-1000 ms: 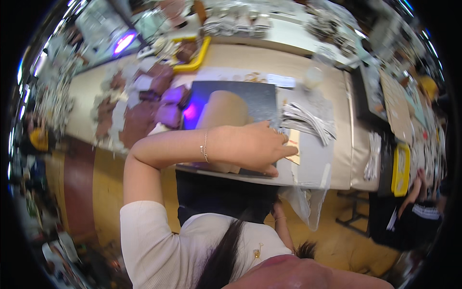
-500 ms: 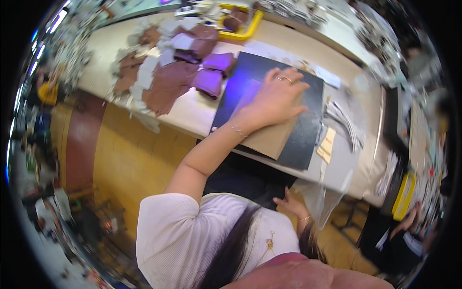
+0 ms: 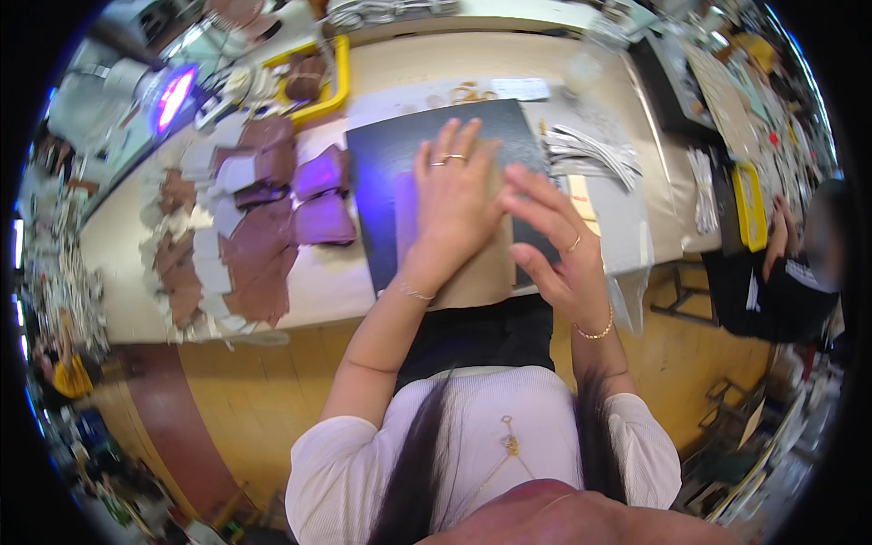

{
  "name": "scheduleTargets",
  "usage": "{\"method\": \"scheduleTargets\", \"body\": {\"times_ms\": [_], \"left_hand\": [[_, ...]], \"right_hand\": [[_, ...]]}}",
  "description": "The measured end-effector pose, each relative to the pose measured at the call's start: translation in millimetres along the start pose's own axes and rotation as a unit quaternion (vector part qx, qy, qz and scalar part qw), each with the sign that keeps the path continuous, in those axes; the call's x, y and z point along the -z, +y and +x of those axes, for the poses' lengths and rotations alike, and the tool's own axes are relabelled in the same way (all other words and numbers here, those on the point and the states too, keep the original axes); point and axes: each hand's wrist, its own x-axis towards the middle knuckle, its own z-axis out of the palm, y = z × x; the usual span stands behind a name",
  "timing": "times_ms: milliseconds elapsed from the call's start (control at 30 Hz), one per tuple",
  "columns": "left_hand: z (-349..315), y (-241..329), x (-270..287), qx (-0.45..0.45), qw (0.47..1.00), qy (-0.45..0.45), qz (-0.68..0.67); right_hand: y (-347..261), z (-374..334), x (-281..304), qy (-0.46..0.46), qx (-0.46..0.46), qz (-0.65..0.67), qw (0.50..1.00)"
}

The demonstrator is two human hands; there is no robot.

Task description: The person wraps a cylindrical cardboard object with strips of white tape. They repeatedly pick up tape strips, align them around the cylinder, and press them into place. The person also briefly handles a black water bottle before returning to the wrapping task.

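Observation:
Flat on the table lies a dark board (image 3: 374, 173), with a tan-brown flat piece (image 3: 481, 277) on top of it. My left hand (image 3: 454, 200) rests on that piece with the fingers stretched forward, hiding much of it. Close to its right edge is my right hand (image 3: 561, 241), fingers apart and slightly bent, with nothing visible in them. Whether the right fingertips touch the piece I cannot tell. To the left of the board sit two small folded brown bundles (image 3: 322, 218), tinted purple by the light.
Brown pieces with pale-grey parts (image 3: 259, 263) are spread at left. Behind them stand a yellow tray (image 3: 341, 77) and a lit violet lamp (image 3: 174, 98). White strips (image 3: 595, 150) and a cream tag (image 3: 581, 195) lie right of the board. Another person (image 3: 781, 282) is at far right.
My right hand has come up from below the table edge to beside the tan-brown piece. My left hand stays on the piece, fingers now straighter. The view has turned, bringing the lamp in.

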Motion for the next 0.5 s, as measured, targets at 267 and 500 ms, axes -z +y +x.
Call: {"method": "scheduleTargets", "body": {"times_ms": [267,500], "left_hand": [[-100.0,-71.9,81.9,0.222,0.865,-0.051,-0.448],[-273.2,-108.2,121.9,0.537,0.677,-0.275,-0.421]], "right_hand": [[26.7,39.6,-64.8,-0.171,0.032,-0.161,0.971],[28.5,34.2,-69.6,-0.178,0.029,-0.125,0.976]]}}
